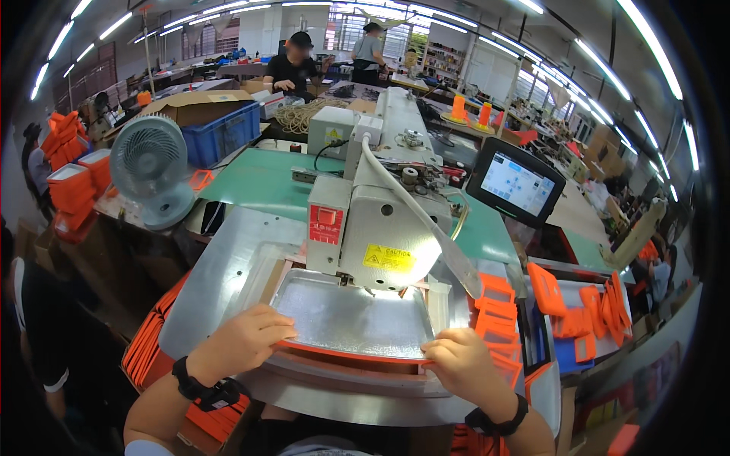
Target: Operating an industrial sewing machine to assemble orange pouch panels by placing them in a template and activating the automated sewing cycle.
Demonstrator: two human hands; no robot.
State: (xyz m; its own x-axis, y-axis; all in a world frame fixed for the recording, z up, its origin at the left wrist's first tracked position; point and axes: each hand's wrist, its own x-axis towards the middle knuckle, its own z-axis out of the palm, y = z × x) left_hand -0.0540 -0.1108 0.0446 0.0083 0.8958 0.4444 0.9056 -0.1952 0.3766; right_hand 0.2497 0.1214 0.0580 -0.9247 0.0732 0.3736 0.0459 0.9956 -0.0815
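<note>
Under the head of a large industrial sewing machine (388, 239) lies a silvery rectangular sheet (353, 308) with rounded corners. An orange-edged piece (346, 353) shows along its near side. The fingers of my left hand (247, 340) are closed at the near left corner of that piece. At its near right corner my right hand (464, 361) pinches the orange edge, fingertips bent down. Both thumbs are largely hidden. The needle area sits over the sheet's far side, under a bright lamp. Beneath the orange edge runs a metal frame (365, 384).
Stacked orange frames (498, 319) lie right of the machine; more orange pieces (156, 338) fill a box at left. A control screen (513, 182) stands at back right. A fan (152, 167) and a blue crate (220, 133) are at left. A person (293, 68) works across the table.
</note>
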